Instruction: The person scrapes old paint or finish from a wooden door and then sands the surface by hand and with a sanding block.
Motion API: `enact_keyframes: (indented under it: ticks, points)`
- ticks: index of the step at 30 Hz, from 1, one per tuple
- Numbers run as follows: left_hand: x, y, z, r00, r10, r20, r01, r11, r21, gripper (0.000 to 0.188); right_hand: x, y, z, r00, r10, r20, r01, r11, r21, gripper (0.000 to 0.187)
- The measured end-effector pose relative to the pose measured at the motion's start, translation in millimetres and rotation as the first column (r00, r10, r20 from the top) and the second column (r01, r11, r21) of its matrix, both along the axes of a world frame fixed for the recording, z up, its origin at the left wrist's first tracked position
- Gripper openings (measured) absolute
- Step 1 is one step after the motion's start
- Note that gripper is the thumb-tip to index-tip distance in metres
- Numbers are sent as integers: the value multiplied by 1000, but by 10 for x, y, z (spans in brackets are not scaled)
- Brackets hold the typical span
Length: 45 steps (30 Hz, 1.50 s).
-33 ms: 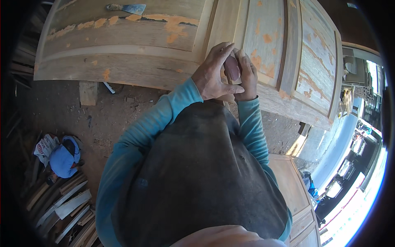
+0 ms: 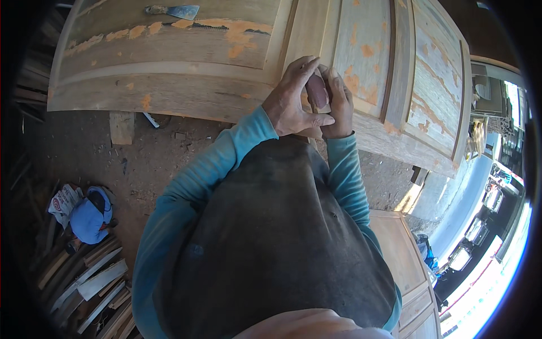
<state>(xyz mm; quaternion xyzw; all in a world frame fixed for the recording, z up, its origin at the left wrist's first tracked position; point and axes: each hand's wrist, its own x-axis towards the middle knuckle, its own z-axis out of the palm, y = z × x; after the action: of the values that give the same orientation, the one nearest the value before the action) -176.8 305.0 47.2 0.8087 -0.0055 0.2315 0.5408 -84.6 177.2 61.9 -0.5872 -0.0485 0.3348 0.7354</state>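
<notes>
Just in front of my body, over the near edge of a wooden panelled door (image 2: 186,93), both hands hold a piece of reddish-brown sandpaper (image 2: 318,93), which seems wrapped round a small block. My left hand (image 2: 287,100) curves round its left side, fingertips at its top and thumb stretched below it. Along the right side, the bent fingers of my right hand (image 2: 340,104) press against it. What lies behind the sandpaper is hidden. Orange filler patches (image 2: 240,37) mark the door's panels and joints.
A putty knife (image 2: 172,11) lies on the door at the far left. A wooden support (image 2: 121,127) stands beneath. Wood strips (image 2: 93,282) and a blue bundle (image 2: 90,217) are on the ground at left. Another panelled piece (image 2: 398,243) sits low at right.
</notes>
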Motion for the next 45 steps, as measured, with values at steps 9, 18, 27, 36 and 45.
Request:
enact_keyframes:
  ticks: [9,18,27,36,45]
  points:
    - [-10,-131,-92,987,0,-160,-14,996,-86,107,-10,-330,-51,955,116,272,-86,989,-119,46]
    - [102,-273,92,958,251,-141,-219,953,210,113,19,-534,-89,931,213,296,-210,977,-44,43]
    - [34,-169,79,997,80,16,-81,996,29,131,-117,-508,-89,995,27,92,-45,979,198,36]
    - [-18,-145,11,995,101,17,-103,991,90,117,-268,-464,-124,994,16,111,-34,986,163,37]
    - [-190,26,-72,997,53,-61,-62,986,-158,87,-444,-461,94,856,196,478,-175,980,-90,74]
